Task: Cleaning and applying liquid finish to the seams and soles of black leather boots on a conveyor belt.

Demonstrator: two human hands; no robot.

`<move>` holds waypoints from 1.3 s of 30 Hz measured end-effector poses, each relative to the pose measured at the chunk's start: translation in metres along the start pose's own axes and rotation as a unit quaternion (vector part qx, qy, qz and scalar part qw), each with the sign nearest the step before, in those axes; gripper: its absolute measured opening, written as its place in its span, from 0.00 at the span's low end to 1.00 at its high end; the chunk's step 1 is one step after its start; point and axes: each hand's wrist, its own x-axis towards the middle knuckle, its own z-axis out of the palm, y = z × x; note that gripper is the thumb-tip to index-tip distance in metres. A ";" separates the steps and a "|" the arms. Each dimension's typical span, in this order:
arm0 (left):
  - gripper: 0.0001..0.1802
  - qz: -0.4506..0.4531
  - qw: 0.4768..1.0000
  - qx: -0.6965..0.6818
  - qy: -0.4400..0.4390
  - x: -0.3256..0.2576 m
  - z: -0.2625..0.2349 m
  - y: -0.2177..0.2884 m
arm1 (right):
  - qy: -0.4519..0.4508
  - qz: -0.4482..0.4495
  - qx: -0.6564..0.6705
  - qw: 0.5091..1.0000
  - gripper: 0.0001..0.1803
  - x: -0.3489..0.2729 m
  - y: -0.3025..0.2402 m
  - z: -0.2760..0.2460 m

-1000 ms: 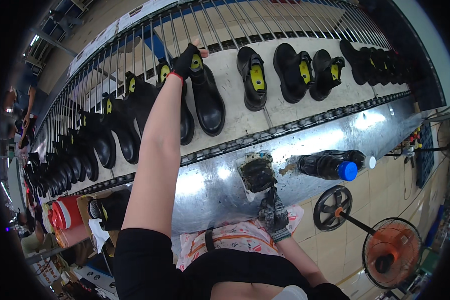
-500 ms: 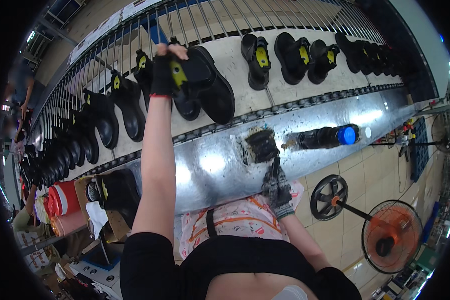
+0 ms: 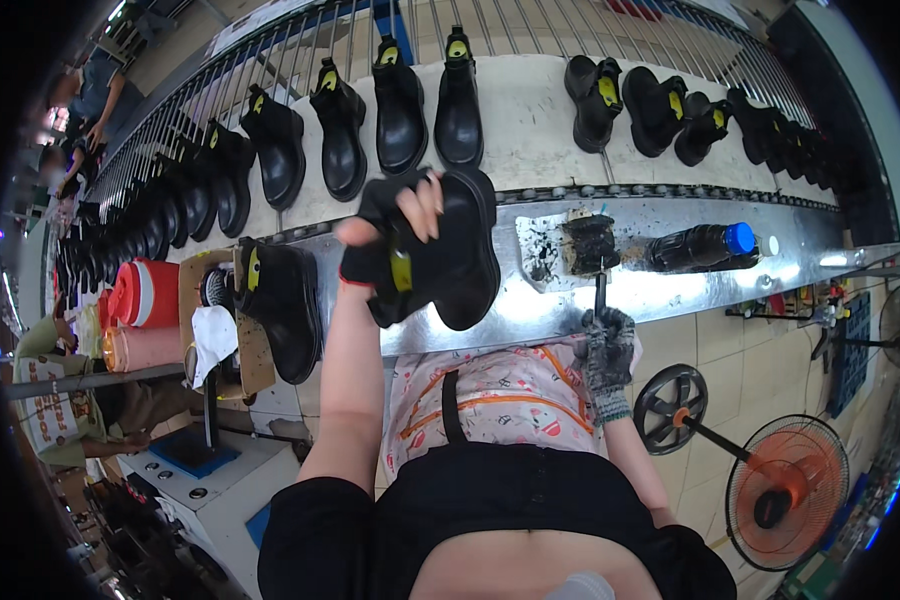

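The left hand (image 3: 395, 235) was up over the near edge of the steel table (image 3: 670, 290), fingers clamped tight around a black boot (image 3: 450, 255). The boot hung clear of the table, sole turned toward the camera, a yellow tag showing near the wrist. The thumb pressed on one side and painted fingertips curled over the upper edge.

Lower right, the gloved right hand (image 3: 607, 345) was closed on the handle of a brush (image 3: 600, 295). The brush rose straight up from the fist, its head at a grimy black glue pot (image 3: 590, 243) on the table, with dark smears spread beside the pot. Just right of the pot lay a dark bottle with a blue cap (image 3: 700, 247), on its side.

Behind the table ran a pale conveyor belt (image 3: 520, 130) carrying a long row of black boots (image 3: 400, 105), most standing upright with yellow tags inside. To the left of the held boot, another black boot (image 3: 280, 305) sat on a stand, near a white cloth (image 3: 212, 335) and a red cooler jug (image 3: 142, 293). On the tiled floor at lower right stood an orange fan (image 3: 785, 490).
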 end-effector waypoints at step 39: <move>0.49 -0.133 0.983 0.025 -0.123 0.015 0.069 0.041 | -0.376 -0.295 -0.364 0.799 0.23 -0.012 -0.216 0.028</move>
